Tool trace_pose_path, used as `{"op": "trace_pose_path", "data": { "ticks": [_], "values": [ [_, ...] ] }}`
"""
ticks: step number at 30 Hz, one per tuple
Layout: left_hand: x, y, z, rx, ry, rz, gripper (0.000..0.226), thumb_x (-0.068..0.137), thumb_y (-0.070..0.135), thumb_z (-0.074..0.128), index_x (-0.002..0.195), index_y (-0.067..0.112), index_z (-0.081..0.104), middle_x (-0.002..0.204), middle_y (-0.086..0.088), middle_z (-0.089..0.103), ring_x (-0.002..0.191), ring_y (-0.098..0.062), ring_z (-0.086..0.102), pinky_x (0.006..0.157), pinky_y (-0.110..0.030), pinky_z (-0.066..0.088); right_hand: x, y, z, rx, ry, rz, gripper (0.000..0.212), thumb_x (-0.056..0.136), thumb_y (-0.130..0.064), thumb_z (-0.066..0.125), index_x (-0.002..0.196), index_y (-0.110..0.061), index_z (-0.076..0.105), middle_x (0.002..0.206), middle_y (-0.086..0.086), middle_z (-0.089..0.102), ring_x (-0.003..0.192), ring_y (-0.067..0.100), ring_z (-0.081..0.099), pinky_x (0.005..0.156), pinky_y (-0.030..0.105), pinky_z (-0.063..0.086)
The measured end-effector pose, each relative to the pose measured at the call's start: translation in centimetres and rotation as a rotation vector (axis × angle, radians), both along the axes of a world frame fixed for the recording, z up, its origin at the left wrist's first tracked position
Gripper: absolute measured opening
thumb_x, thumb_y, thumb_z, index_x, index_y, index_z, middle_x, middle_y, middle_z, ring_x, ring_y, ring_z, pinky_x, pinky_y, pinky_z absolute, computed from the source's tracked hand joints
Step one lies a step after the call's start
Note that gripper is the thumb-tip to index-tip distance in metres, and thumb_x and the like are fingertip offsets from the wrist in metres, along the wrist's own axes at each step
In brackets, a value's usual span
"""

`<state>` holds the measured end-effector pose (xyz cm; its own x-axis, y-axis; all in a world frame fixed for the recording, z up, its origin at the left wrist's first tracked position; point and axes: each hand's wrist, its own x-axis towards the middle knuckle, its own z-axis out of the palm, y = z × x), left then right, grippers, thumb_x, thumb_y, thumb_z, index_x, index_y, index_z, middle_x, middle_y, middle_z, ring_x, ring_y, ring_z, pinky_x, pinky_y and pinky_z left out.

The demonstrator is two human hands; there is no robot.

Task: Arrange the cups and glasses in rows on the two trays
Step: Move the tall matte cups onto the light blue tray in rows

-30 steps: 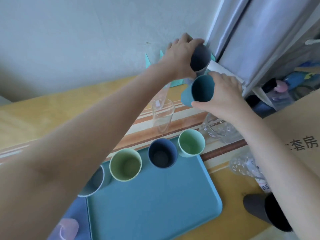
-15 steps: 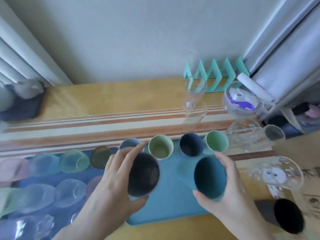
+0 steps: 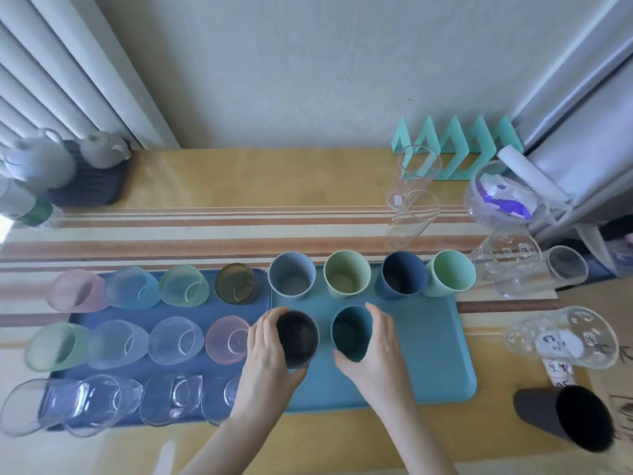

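Observation:
My left hand (image 3: 265, 351) grips a black cup (image 3: 297, 337) and my right hand (image 3: 373, 347) grips a dark teal cup (image 3: 351, 332), both standing side by side in the second row of the teal tray (image 3: 428, 354). Behind them a row of cups lines the tray's back edge: grey-blue (image 3: 291, 274), light green (image 3: 346, 274), navy (image 3: 402, 274) and mint (image 3: 449, 274). To the left, the dark blue tray (image 3: 239, 308) holds three rows of coloured and clear glasses.
Clear glasses (image 3: 412, 197) stand behind the teal tray, more glassware (image 3: 507, 265) at the right. A black cup (image 3: 575, 416) lies on its side at the front right. Teapots (image 3: 37, 162) on a dark mat sit far left. A teal rack (image 3: 455, 149) stands by the wall.
Both hands brought the black and teal cups from the far right corner down to the teal tray and set them in the second row.

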<state>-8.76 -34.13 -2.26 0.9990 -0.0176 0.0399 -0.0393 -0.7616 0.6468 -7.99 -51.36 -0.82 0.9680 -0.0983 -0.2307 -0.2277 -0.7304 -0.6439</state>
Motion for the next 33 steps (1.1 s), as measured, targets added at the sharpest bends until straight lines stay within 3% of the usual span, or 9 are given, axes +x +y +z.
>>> {"op": "trace_pose_path", "data": {
  "ticks": [5,14,18,23,26,33],
  "values": [
    [0.7,0.6,-0.8,-0.024,-0.005,0.02,0.085,0.051,0.001,0.081,0.123,0.013,0.038,0.114,-0.009,0.053,0.106,-0.019,0.042,0.097,-0.015,0.023,0.2,0.6,-0.8,-0.041,-0.005,-0.001,0.087,0.071,-0.039,0.074,0.141,-0.02,0.026,0.134,-0.005,0.036,0.126,0.015,0.037,0.084,0.029,0.046],
    [0.9,0.6,-2.0,-0.039,-0.002,0.003,0.087,0.054,0.007,0.083,0.125,0.018,0.034,0.119,-0.008,0.052,0.11,-0.019,0.043,0.094,-0.021,0.035,0.0,1.0,-1.8,-0.053,-0.024,-0.009,0.097,0.07,-0.043,0.075,0.145,-0.019,0.018,0.142,-0.002,0.032,0.132,0.015,0.032,0.087,0.029,0.045],
    [1.0,0.4,-1.9,0.009,-0.026,-0.01,0.089,0.051,0.011,0.085,0.124,0.016,0.034,0.118,-0.009,0.053,0.108,-0.02,0.044,0.09,-0.031,0.044,-0.3,1.1,-2.0,-0.022,-0.012,-0.035,0.1,0.068,-0.041,0.078,0.145,-0.018,0.018,0.143,-0.002,0.03,0.132,0.015,0.033,0.087,0.029,0.045],
    [0.9,0.7,-2.2,-0.025,-0.026,-0.007,0.089,0.052,0.008,0.084,0.124,0.016,0.034,0.116,-0.011,0.053,0.107,-0.02,0.044,0.093,-0.023,0.033,-0.5,1.1,-2.4,-0.011,-0.024,-0.059,0.091,0.071,-0.032,0.077,0.143,-0.02,0.023,0.14,-0.005,0.036,0.128,0.013,0.038,0.085,0.023,0.041],
    [1.0,0.6,-2.3,-0.025,-0.021,-0.009,0.088,0.053,0.01,0.085,0.125,0.017,0.033,0.117,-0.01,0.053,0.107,-0.023,0.048,0.092,-0.021,0.036,-0.3,1.1,-2.4,-0.012,-0.021,-0.07,0.089,0.072,-0.031,0.076,0.143,-0.021,0.023,0.14,-0.006,0.036,0.127,0.013,0.038,0.083,0.024,0.042],
    [1.1,0.6,-2.2,0.009,-0.01,-0.023,0.09,0.054,0.013,0.086,0.126,0.013,0.034,0.119,-0.012,0.051,0.109,-0.027,0.05,0.091,-0.034,0.046,-0.3,1.2,-2.4,0.004,-0.014,-0.073,0.095,0.072,-0.031,0.077,0.145,-0.02,0.017,0.144,-0.005,0.032,0.131,0.013,0.035,0.087,0.023,0.041]
  ]
}}
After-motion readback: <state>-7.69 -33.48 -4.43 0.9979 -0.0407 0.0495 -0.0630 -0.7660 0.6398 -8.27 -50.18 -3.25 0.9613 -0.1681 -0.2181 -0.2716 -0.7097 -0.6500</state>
